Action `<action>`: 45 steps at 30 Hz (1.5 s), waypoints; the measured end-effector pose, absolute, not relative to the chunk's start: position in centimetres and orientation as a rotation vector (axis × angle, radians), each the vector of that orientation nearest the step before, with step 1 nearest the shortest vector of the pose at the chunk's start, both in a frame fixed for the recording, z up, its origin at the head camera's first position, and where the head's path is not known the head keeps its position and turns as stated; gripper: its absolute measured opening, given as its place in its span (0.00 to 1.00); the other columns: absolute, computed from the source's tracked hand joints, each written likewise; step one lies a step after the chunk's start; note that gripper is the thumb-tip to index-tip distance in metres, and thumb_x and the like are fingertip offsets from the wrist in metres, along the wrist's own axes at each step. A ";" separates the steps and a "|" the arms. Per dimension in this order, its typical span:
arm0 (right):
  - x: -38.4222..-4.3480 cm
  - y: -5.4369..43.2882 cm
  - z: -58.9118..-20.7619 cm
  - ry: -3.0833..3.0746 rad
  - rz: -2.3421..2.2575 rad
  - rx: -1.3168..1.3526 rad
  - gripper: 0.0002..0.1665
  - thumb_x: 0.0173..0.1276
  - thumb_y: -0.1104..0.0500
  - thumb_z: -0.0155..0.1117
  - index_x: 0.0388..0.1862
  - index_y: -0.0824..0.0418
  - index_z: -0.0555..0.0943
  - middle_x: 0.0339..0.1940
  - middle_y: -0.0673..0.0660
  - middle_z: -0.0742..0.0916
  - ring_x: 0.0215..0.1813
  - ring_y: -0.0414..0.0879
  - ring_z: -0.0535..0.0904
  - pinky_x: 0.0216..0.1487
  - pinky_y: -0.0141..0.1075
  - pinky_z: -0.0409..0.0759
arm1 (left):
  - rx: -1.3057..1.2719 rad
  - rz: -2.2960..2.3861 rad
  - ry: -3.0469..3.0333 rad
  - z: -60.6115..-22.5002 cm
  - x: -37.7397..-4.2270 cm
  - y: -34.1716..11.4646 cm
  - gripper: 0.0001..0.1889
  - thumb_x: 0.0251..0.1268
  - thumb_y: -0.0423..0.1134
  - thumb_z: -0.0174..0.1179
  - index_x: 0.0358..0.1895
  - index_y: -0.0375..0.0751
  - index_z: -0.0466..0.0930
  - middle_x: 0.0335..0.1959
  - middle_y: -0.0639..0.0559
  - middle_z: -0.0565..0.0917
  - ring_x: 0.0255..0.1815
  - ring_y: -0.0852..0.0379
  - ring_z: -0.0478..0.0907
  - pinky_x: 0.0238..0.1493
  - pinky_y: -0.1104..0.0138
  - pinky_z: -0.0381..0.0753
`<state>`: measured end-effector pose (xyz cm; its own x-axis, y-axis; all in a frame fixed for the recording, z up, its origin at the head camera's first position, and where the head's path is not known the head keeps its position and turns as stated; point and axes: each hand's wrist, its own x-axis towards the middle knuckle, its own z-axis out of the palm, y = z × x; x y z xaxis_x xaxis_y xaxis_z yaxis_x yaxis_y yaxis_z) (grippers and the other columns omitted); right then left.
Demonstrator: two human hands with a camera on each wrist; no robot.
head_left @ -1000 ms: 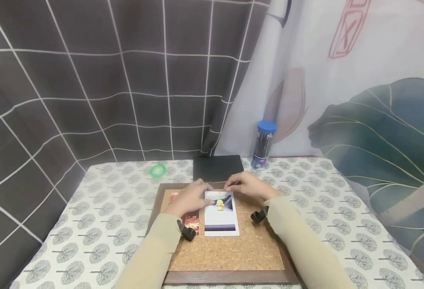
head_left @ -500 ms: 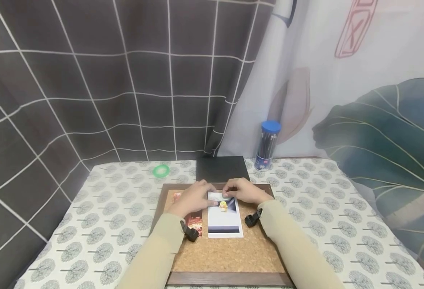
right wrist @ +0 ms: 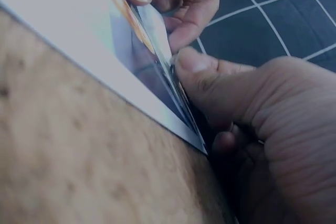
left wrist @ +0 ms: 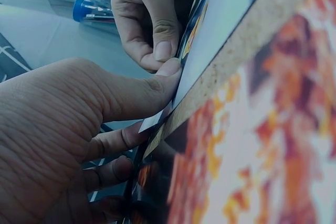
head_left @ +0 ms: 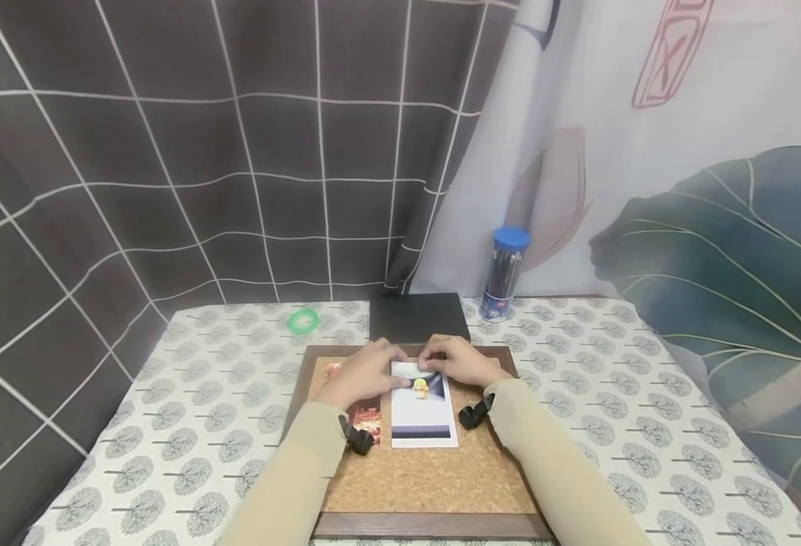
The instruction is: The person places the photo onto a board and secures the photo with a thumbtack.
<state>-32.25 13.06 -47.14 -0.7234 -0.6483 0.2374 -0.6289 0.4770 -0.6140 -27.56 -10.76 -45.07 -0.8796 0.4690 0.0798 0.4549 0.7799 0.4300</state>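
A white-bordered photo print [head_left: 422, 415] with a yellow figure lies on the framed cork board [head_left: 428, 482]. My left hand [head_left: 365, 371] is at its upper left; in the left wrist view the thumb and index finger pinch the raised corner of the print [left wrist: 149, 124]. My right hand [head_left: 460, 361] is at the middle of the top edge, thumb and finger together. Between these fingertips sits what looks like a small pushpin, mostly hidden, pressed to the print. Left of it, a red and orange picture [head_left: 366, 425] lies partly under my left arm.
Behind the board lies a flat black item [head_left: 417, 317]. A clear tube with a blue lid [head_left: 503, 273], holding dark pens or pencils, stands at the back right. A green ring [head_left: 303, 321] lies at the back left on the tree-patterned cloth [head_left: 189, 417].
My right hand has moved a little left and closer to me, from the print's top right edge onto its top middle. The left hand has stayed at the upper left corner.
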 end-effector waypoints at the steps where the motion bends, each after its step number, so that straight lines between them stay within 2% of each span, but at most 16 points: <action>1: -32.3 13.0 -47.2 2.684 -1.086 -1.148 0.03 0.69 0.54 0.69 0.37 0.51 0.87 0.37 0.41 0.83 0.44 0.40 0.79 0.50 0.39 0.78 | 0.763 0.694 2.935 -45.1 -27.6 -10.8 0.24 0.61 0.57 0.68 0.57 0.51 0.82 0.54 0.53 0.79 0.57 0.49 0.75 0.54 0.50 0.80; 11: -32.0 12.5 -46.8 2.667 -1.103 -1.040 0.07 0.67 0.53 0.71 0.37 0.55 0.87 0.37 0.43 0.84 0.40 0.41 0.77 0.45 0.37 0.78 | 0.768 0.684 2.936 -45.3 -27.8 -10.9 0.23 0.62 0.57 0.68 0.57 0.52 0.82 0.55 0.53 0.78 0.58 0.50 0.75 0.56 0.51 0.79; 19: -31.9 12.7 -47.1 2.657 -1.132 -0.992 0.06 0.66 0.51 0.72 0.37 0.51 0.87 0.36 0.43 0.83 0.36 0.40 0.75 0.39 0.34 0.76 | 0.771 0.697 2.928 -45.3 -27.6 -10.7 0.24 0.62 0.57 0.68 0.58 0.51 0.82 0.54 0.53 0.78 0.57 0.50 0.76 0.56 0.52 0.79; 27: -32.0 12.6 -46.9 2.665 -1.169 -0.908 0.04 0.64 0.56 0.74 0.36 0.48 0.86 0.32 0.46 0.82 0.35 0.42 0.76 0.36 0.34 0.76 | 0.769 0.706 2.924 -45.2 -27.6 -10.7 0.23 0.62 0.56 0.68 0.57 0.50 0.82 0.54 0.53 0.78 0.56 0.51 0.76 0.56 0.53 0.79; 45: -31.5 11.9 -45.8 2.648 -1.191 -0.725 0.05 0.61 0.58 0.75 0.32 0.50 0.85 0.30 0.48 0.82 0.34 0.43 0.76 0.39 0.37 0.76 | 0.770 0.718 2.921 -45.3 -27.6 -10.7 0.23 0.62 0.55 0.68 0.57 0.50 0.82 0.54 0.52 0.78 0.57 0.50 0.76 0.57 0.52 0.79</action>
